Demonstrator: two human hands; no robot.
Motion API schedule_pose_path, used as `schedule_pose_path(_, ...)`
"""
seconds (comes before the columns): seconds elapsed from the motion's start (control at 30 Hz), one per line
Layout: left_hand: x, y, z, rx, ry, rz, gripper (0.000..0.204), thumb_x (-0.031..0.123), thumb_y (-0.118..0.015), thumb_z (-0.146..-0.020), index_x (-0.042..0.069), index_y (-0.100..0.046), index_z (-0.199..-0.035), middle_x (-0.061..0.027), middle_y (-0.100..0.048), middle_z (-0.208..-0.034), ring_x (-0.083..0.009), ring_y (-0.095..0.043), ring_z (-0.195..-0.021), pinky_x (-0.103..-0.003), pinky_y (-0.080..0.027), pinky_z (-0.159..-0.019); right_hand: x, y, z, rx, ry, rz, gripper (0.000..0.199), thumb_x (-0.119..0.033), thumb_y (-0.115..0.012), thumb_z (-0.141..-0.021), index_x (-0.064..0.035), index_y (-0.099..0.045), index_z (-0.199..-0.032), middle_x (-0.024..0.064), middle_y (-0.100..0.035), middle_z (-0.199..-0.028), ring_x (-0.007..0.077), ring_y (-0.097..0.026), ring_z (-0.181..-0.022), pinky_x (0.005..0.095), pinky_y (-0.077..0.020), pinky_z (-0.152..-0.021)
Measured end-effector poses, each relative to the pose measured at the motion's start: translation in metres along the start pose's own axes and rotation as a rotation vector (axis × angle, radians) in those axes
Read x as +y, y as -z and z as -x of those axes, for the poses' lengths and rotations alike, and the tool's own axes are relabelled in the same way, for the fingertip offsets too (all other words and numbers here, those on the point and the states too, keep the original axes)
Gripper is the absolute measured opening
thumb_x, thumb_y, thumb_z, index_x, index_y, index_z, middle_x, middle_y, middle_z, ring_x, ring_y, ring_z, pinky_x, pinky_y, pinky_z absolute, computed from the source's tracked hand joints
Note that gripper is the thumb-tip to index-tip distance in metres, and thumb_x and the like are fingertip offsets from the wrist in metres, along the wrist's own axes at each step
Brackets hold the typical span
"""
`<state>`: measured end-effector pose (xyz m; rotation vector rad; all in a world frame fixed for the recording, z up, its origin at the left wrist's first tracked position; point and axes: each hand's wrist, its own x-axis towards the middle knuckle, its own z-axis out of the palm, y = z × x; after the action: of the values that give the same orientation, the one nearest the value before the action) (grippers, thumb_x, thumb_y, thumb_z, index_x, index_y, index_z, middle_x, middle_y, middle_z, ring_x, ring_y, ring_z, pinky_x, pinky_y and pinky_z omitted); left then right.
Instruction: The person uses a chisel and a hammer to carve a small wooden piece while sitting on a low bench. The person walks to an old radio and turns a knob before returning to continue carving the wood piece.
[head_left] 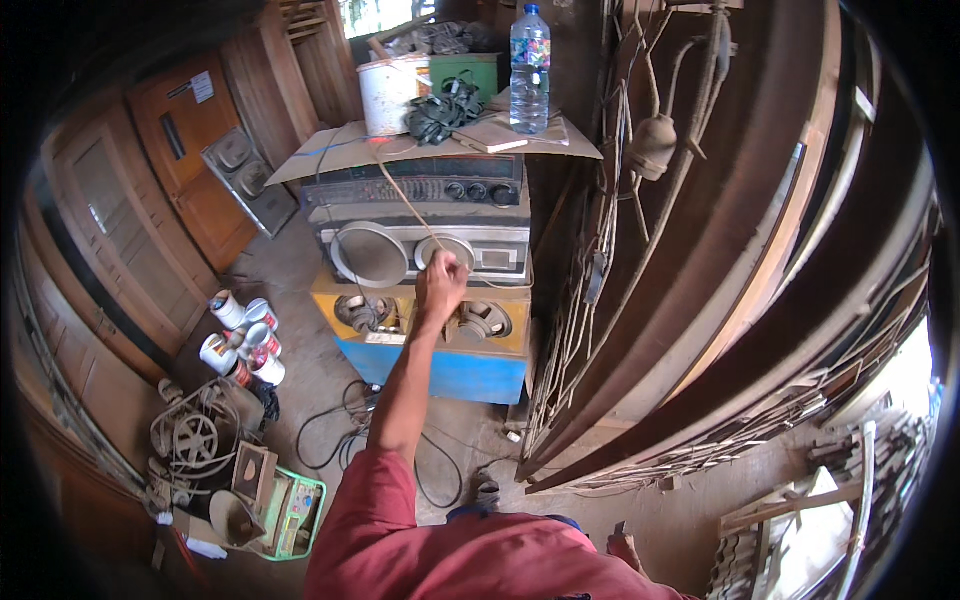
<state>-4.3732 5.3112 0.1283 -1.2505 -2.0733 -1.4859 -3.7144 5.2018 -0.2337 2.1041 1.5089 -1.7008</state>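
My left hand [441, 284] reaches forward to the front of an old grey radio cassette player [500, 236]. Its fingers are pinched together at the smaller round speaker [432, 247]. A thin tan cord [403, 200] slants down from the shelf board to these fingers, which appear closed on it. Left of the hand is a larger round speaker cover [369, 254]. Beneath stands a yellow and blue cabinet [430, 370] with bare speaker cones [486, 320]. Low beside my red shirt, what looks like my right hand [625, 550] shows only partly; its fingers are unclear.
A cardboard sheet [330, 150] above carries a white bucket [392, 95], a dark cable bundle [445, 110] and a water bottle [530, 75]. Black cable [320, 465] loops over the floor. Paint cans [262, 340] stand left; long planks [740, 300] lean right.
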Motion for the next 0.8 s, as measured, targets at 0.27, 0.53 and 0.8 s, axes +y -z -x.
schedule_pose_path(0.27,-0.026,-0.04,-0.118,0.133,0.051,-0.008,0.037,0.018,-0.076,-0.074,0.004,-0.056,-0.101,-0.0155,-0.067,-0.087,-0.033,-0.066,-0.082,-0.042,-0.052,-0.075,-0.043,-0.03,0.025,0.064,-0.081,-0.17,0.016,-0.013,-0.058,-0.079,-0.0076,-0.059,-0.064,0.0079,-0.056,-0.054,0.0219,-0.056,-0.046,0.0366,-0.0444,-0.043)
schedule_pose_path(0.53,-0.04,-0.06,-0.143,0.09,0.03,-0.073,0.045,0.021,-0.077,-0.074,0.005,-0.054,-0.109,-0.0142,-0.069,-0.091,-0.0336,-0.066,-0.089,-0.041,-0.05,-0.081,-0.046,-0.037,0.035,0.114,-0.134,-0.273,0.022,-0.013,-0.055,-0.081,-0.0075,-0.055,-0.06,0.0063,-0.052,-0.051,0.0201,-0.053,-0.043,0.0364,-0.041,-0.04)
schedule_pose_path(0.8,-0.033,-0.063,-0.149,0.086,0.175,-0.101,0.04,0.033,-0.075,-0.077,0.007,-0.057,-0.103,-0.0125,-0.069,-0.079,-0.0342,-0.067,-0.076,-0.043,-0.051,-0.072,-0.074,-0.026,0.056,0.031,-0.188,-0.425,0.029,-0.013,-0.055,-0.082,-0.0088,-0.048,-0.054,0.0043,-0.047,-0.047,0.0182,-0.048,-0.039,0.0357,-0.0357,-0.035)
